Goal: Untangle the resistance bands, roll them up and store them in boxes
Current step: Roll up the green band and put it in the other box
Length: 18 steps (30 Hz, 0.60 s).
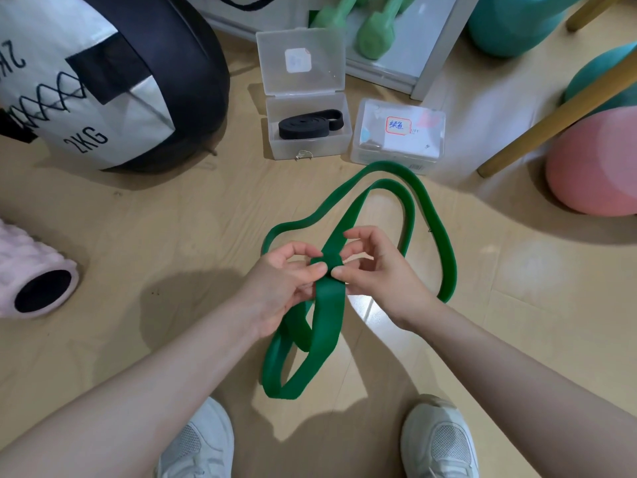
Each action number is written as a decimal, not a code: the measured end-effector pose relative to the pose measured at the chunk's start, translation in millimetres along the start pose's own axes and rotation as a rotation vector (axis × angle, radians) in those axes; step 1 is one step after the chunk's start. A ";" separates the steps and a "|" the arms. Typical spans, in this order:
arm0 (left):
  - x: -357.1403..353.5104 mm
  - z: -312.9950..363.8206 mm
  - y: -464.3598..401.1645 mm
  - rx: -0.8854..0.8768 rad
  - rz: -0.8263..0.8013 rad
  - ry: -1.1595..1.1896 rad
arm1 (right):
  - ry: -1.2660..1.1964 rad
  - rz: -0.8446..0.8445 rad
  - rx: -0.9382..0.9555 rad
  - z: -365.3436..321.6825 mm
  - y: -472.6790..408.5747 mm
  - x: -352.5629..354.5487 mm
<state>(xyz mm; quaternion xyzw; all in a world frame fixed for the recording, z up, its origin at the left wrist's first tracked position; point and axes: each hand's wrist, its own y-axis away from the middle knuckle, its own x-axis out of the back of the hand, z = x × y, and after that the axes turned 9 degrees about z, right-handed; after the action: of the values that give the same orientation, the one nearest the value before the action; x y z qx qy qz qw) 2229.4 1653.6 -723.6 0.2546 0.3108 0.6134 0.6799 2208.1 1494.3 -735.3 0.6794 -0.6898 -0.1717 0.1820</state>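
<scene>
— One green band [358,215] is in play, yes?
— Yes. Both hands hold it above the floor [172,219], at a small rolled start in its middle. The left hand [286,281] pinches the roll from the left, thumb on top; the right hand [375,267] pinches it from the right, the other fingers curled loosely above.
— And the rest of the band?
— Two long loops run away from the hands toward the boxes and lie on the floor; a doubled loop hangs toward the shoes [441,439].
— Where are the boxes?
— Beyond the band. The open box [310,146] holds a rolled black band [306,125], its clear lid standing up behind. The closed box [396,132] sits just to the right of it, a label with a red border on its lid; the far end of the green loop lies just beside it.
— Anything else around?
— A black and white bag [96,81] marked 2KG at the far left, a pink roller [31,270] at the left edge, green dumbbells [375,32] behind the boxes, a pink ball [596,163] at right.
</scene>
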 end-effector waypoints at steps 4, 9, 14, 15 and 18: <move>0.6 1.5 0.8 -0.173 0.030 -0.134 | -0.051 -0.050 -0.123 -3.8 2.7 -2.0; 1.6 -4.1 -0.4 -0.300 0.074 -0.255 | -0.123 -0.060 -0.190 -2.4 0.6 -4.8; 2.5 2.8 -1.6 -0.317 0.056 -0.217 | -0.105 0.003 -0.081 0.2 -1.2 -4.8; 3.2 5.2 -2.8 -0.288 0.041 -0.222 | -0.098 0.011 -0.054 0.2 -0.4 -4.5; 6.9 10.3 -6.3 -0.107 -0.072 -0.260 | 0.020 0.052 0.062 -1.3 0.7 -3.0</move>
<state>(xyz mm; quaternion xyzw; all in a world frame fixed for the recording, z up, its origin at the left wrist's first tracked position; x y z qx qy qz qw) 2241.5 1660.0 -722.0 0.2839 0.1962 0.5661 0.7486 2208.2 1497.3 -733.9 0.6683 -0.7103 -0.1390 0.1721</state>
